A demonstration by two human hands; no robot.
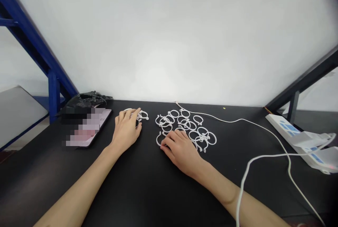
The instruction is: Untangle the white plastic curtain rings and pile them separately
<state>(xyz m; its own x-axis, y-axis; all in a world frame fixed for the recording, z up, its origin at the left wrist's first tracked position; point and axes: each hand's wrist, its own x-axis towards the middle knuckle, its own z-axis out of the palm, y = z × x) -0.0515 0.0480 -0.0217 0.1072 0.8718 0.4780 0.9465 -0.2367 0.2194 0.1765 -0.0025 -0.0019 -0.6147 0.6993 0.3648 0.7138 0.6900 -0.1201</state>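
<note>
White rings [187, 125]: main pile lies loose on the black worktop [137, 184], well to the right of the phone [101, 123]. Rings overlap, several crossing each other; small nubs or eyelets show on many. Exact count not readable, a hand covers part of the pile. Smaller group of rings [147, 118] sits just right of the phone, mostly under the left hand.

Left hand [126, 126]: just right of the phone, palm down, fingers spread over the smaller group, thumb apart from index, bits of ring showing between them. Left grip: can't tell if it's grasping a ring or only touching, fingers block the view.

Right hand [181, 147]: farther right of the phone, palm down over the near edge of the main pile. Fingers curled, one ring partly showing beside them. Right grip: can't tell either, whatever is under the fingertips is hidden.

Rest: phone screen is lit, partly pixelated. Crumpled black plastic bag [87, 101] right behind the phone. Blue frame [39, 40] to the phone's left, running up and away. White power strip [283, 123] far right of the phone, things plugged in. White cable [240, 120] runs off rightward, well right of the phone.
</note>
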